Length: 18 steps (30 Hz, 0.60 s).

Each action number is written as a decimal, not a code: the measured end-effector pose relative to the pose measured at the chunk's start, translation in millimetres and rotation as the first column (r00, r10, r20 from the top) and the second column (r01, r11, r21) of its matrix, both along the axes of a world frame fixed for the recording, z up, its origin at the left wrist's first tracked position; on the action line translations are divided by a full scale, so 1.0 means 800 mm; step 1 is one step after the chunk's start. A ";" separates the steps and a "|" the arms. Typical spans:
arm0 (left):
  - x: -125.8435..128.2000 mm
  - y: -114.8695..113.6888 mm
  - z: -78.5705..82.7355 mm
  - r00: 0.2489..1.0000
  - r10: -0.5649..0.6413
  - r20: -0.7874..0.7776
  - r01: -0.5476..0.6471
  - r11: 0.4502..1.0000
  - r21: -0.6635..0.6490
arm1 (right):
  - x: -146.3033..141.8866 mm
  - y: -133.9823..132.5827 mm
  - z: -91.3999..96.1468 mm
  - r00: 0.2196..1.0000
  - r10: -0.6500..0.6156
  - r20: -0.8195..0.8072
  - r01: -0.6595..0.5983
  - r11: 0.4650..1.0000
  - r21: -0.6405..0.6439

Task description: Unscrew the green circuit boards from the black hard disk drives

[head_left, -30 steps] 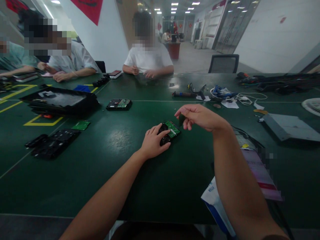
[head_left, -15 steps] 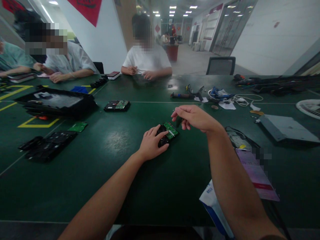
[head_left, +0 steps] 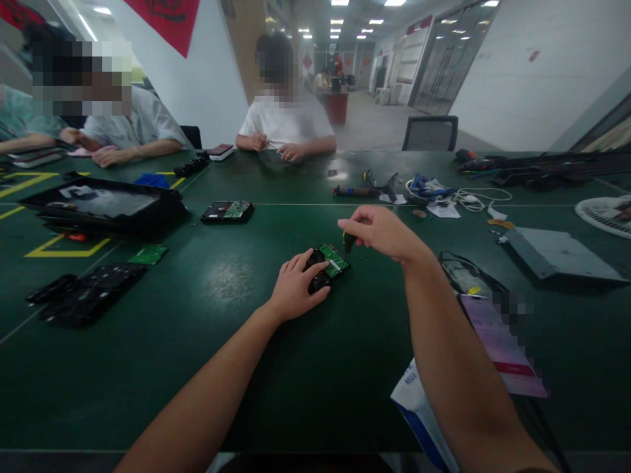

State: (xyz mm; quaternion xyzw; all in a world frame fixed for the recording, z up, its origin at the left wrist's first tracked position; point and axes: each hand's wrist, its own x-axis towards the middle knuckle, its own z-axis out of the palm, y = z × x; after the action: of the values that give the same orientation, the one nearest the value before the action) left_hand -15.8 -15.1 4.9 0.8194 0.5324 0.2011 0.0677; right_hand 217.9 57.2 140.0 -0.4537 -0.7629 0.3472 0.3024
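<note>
A hard drive (head_left: 336, 261) lies on the green table (head_left: 197, 381), its green circuit board facing up and its black part under my fingers. My left hand (head_left: 297, 287) holds it down by its near left side, thumb and fingers spread over it. Above the drive's right end, my right hand (head_left: 383, 234) pinches a screwdriver (head_left: 349, 244) by its dark handle with a bit of yellow. The screwdriver points down at the board's right edge; its tip is too small to make out. A few tiny bits lie on the table just right of the drive.
Another hard drive (head_left: 227, 211) lies farther back left. Black plastic parts (head_left: 93, 292), a loose green board (head_left: 148, 254) and a black tray (head_left: 103, 203) are at left. A metal box (head_left: 562, 256), cables and a purple card (head_left: 500, 335) are at right. Co-workers sit opposite.
My right hand's fingers have shifted around the screwdriver handle, showing more of it below them. My left hand stays on the hard drive. The whole view has moved slightly.
</note>
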 end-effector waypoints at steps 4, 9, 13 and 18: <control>0.001 0.000 0.000 1.000 0.003 0.002 -0.003 1.000 0.008 | -0.002 0.000 -0.001 0.999 0.019 -0.047 -0.019 1.000 -0.004; 0.000 0.000 -0.001 1.000 0.001 0.005 -0.001 1.000 0.003 | 0.000 -0.002 0.000 0.968 0.127 -0.215 -0.175 0.960 -0.219; 0.000 0.000 -0.001 1.000 0.003 0.001 -0.003 1.000 0.007 | 0.003 -0.006 0.002 0.933 0.183 -0.309 -0.283 0.904 -0.321; 0.000 0.000 -0.001 1.000 0.006 -0.003 -0.006 1.000 0.008 | 0.005 -0.006 0.004 0.965 0.167 -0.204 -0.215 0.947 -0.239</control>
State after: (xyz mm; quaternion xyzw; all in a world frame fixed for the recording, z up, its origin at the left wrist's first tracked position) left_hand -15.8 -15.3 4.4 0.8183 0.5344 0.2023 0.0633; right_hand 221.5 52.5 143.5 -0.3795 -0.7208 0.5115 0.2736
